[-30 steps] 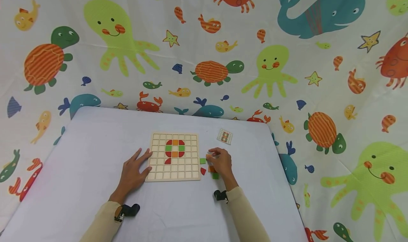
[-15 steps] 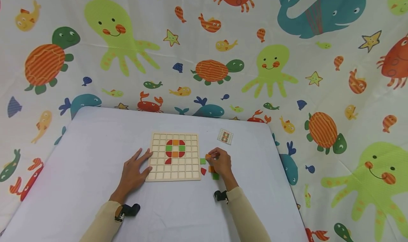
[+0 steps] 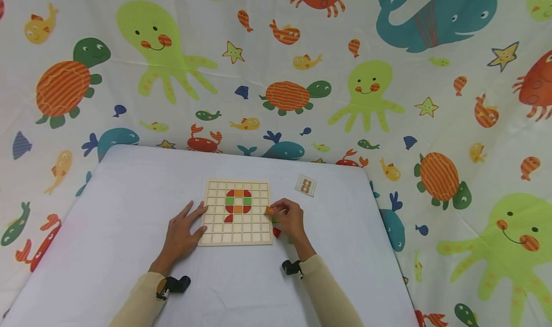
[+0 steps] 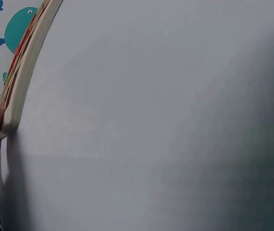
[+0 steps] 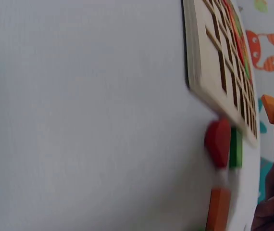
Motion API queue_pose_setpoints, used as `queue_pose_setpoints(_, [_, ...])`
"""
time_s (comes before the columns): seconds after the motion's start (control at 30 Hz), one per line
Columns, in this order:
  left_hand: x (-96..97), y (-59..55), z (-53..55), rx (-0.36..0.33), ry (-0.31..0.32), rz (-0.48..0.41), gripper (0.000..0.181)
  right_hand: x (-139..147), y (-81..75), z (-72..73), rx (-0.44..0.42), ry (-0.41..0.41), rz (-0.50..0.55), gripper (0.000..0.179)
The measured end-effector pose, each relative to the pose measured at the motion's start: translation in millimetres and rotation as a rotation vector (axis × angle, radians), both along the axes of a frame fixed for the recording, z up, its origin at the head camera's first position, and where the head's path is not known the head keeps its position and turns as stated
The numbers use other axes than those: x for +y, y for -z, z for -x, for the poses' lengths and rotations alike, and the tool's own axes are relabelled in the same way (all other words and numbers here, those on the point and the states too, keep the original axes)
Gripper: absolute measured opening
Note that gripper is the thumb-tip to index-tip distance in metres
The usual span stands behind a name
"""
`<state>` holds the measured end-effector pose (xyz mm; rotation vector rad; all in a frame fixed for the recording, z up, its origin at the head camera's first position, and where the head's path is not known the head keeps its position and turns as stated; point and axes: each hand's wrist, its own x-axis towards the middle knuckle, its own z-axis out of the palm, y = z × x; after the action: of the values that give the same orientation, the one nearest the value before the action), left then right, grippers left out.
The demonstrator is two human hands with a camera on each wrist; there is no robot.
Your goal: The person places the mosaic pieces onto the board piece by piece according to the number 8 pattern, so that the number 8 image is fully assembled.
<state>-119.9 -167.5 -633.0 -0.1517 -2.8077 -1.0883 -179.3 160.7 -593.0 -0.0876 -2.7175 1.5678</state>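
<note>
R hand [image 3: 288,219] has thumb + fingers clamped on an orange block [image 5: 270,108], which overlaps the R rim of the grid board [image 3: 215,229] in head view; right wrist view shows it clear of that rim. L hand [image 3: 182,231] is at the board's L edge, fingers spread apart, tips touching the rim. Board lies flat on the white surface [image 3: 233,284], approx. centre. Set in its cells: a ring of pcs around one bare cell, i.e. rounded red pcs [image 3: 247,209] at 4 corners, orange pcs [image 3: 239,209] at far + near sides, green pcs [image 3: 247,201] L + R; plus one single red pc [image 3: 228,218] just below the ring's near L corner. Loose beside the board's R edge, under/near R hand: a red block [image 5: 217,142], a green block [image 5: 236,148] just beside it, another orange block [image 5: 218,209] nearer the person. Small pattern card [image 3: 306,185] lies apart, beyond R hand. Both wrists carry black cams [image 3: 178,284] by beige sleeves [image 3: 329,288]. Backdrop [image 3: 198,20]: white cloth w/ sea animals.
</note>
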Motion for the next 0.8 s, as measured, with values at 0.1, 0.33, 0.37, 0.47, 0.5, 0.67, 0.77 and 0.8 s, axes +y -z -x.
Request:
queue_pose_setpoints(0.1, [-0.2,-0.4,0.2,-0.004,0.0,0.006,0.062,-13.4,-2.6,-3.8,-0.016,-0.035,0.029,0.01])
queue_pose_setpoints(0.33, [0.2,-1.2,0.0,0.004,0.0,-0.004,0.062,-41.1,-0.9,-8.7,-0.025,-0.099,0.049,0.006])
queue_pose_setpoints(0.37, [0.3,-1.1,0.0,0.005,-0.001,-0.004,0.062,-44.7,-0.5,-9.2,-0.024,-0.106,0.047,0.006])
queue_pose_setpoints(0.47, [0.4,-0.4,-0.1,0.006,-0.003,0.002,0.062,-55.0,1.8,-11.3,-0.037,-0.115,0.037,0.007])
queue_pose_setpoints(0.5, [0.3,-0.1,-0.2,0.005,-0.003,0.002,0.062,-58.3,2.7,-11.8,-0.042,-0.114,0.024,0.007])
queue_pose_setpoints(0.67, [-0.4,1.9,-0.4,-0.002,-0.005,0.004,0.063,-72.1,7.2,-12.7,-0.029,-0.118,-0.035,0.008])
queue_pose_setpoints(0.77, [-0.8,2.8,0.2,-0.001,-0.007,0.004,0.063,-78.2,9.3,-12.5,-0.02,-0.115,-0.071,0.007])
queue_pose_setpoints(0.8, [-0.9,3.0,0.4,0.006,-0.007,0.003,0.063,-80.0,9.1,-12.4,-0.024,-0.113,-0.075,0.008])
